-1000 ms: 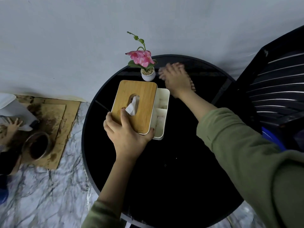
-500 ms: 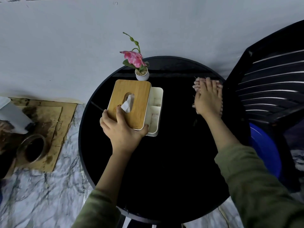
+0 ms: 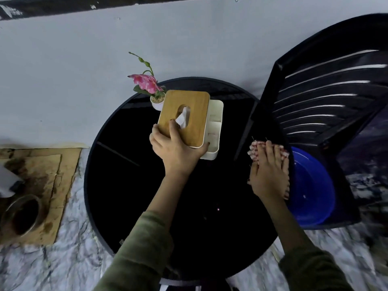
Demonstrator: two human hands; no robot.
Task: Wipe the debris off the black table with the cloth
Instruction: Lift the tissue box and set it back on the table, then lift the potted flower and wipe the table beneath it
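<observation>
The round black table (image 3: 130, 185) fills the middle of the view. My right hand (image 3: 269, 177) lies flat on a red-and-white checked cloth (image 3: 255, 150) at the table's right edge, pressing it down; most of the cloth is hidden under the palm. My left hand (image 3: 175, 151) grips the near corner of a tissue box (image 3: 185, 116) with a wooden lid and a white side tray, tilted above the table top. A tiny speck (image 3: 218, 209) shows on the table near the middle.
A small white pot with a pink flower (image 3: 147, 84) stands at the table's far edge by the wall. A black slatted chair (image 3: 327, 106) and a blue basin (image 3: 310, 185) sit right of the table. Cardboard and a metal bowl (image 3: 21, 215) lie on the marble floor at left.
My right hand slid the cloth from the far edge beside the flower pot rightward and toward me along the table's right rim. The left hand kept hold of the tissue box.
</observation>
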